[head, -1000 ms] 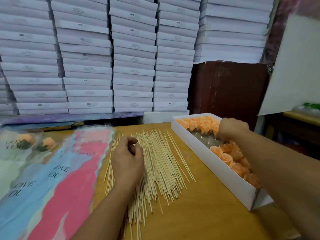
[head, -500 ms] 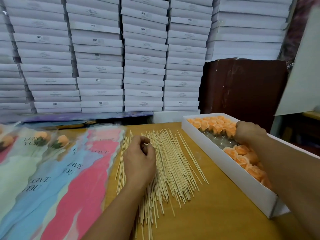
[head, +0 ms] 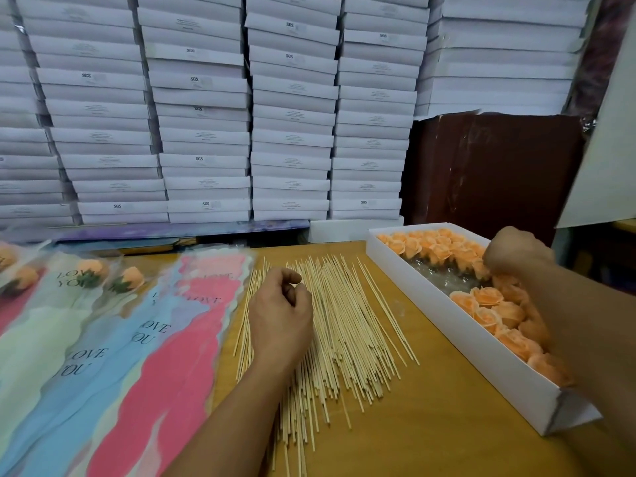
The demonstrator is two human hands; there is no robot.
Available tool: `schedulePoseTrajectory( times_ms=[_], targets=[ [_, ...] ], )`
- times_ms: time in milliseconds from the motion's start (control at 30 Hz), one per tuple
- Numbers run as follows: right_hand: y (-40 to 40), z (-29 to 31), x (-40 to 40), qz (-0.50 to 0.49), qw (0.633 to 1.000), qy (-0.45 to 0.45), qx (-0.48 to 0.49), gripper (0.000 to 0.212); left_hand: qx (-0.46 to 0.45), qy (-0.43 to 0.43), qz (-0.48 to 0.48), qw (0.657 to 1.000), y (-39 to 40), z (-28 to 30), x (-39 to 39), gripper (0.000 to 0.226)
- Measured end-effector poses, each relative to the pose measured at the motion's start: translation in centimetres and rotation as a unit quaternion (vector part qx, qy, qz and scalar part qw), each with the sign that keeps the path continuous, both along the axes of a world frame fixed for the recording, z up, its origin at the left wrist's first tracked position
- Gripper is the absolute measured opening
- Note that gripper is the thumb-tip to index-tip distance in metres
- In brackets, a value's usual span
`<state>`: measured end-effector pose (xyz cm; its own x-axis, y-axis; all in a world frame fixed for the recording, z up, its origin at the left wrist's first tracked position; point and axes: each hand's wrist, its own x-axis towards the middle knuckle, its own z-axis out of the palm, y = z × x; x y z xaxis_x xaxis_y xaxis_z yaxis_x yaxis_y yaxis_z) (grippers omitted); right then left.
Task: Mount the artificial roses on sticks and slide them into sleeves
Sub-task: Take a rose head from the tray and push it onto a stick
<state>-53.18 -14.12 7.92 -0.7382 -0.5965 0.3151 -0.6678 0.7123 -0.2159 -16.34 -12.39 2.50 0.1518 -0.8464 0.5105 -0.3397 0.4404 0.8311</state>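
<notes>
Bamboo-coloured sticks (head: 330, 325) are spread in a loose fan across the middle of the desk (head: 430, 425), from near its far edge toward the near edge. The left hand (head: 280, 320) rests on the left part of this fan with fingers curled and thumb tip brought against the forefinger; whether a single stick is pinched cannot be told. Its pose and place on the pile are unchanged over the last second.

The right hand (head: 516, 254) is lowered into the white box (head: 447, 325) lying along the right edge of the desk, fingers bunched downward among the orange roses (head: 488, 306). Whether a rose is held cannot be told, since the fingertips are hidden. Over the same second the hand is seen at the same spot beside the bare gap in the rows; only the camera has shifted.

Printed sleeves (head: 113, 339) are overlapped along the left edge, and finished roses (head: 132, 278) are already housed in those at the far left corner.

Judged from this, one stick and one rose are being selected; mounting has not yet begun.
</notes>
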Motion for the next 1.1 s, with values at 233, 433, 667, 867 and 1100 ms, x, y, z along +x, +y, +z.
schedulePoseTrajectory(
  times_ms=[233,433,667,867,1100],
  targets=[
    [0.2,-0.1,0.2,0.108,0.988,-0.096,0.056,0.034,0.001,-0.001,-0.008,1.000,0.3,-0.1,0.0,0.014],
    [0.0,0.7,1.3,0.095,0.993,-0.012,-0.072,0.020,-0.005,0.008,-0.011,1.000,0.2,0.0,0.1,0.013],
    [-0.2,7.7,9.8,0.280,0.907,-0.223,-0.222,0.018,-0.007,0.026,-0.043,0.999,0.0,0.0,0.1,0.014],
    [1.6,6.0,18.6,0.392,0.832,-0.377,-0.112,0.013,0.042,0.080,-0.148,0.985,0.5,0.6,0.0,0.042],
    [2.0,2.7,23.0,0.455,0.757,-0.455,-0.110,0.006,0.044,0.095,-0.193,0.976,0.5,1.0,0.4,0.014]
  ],
)
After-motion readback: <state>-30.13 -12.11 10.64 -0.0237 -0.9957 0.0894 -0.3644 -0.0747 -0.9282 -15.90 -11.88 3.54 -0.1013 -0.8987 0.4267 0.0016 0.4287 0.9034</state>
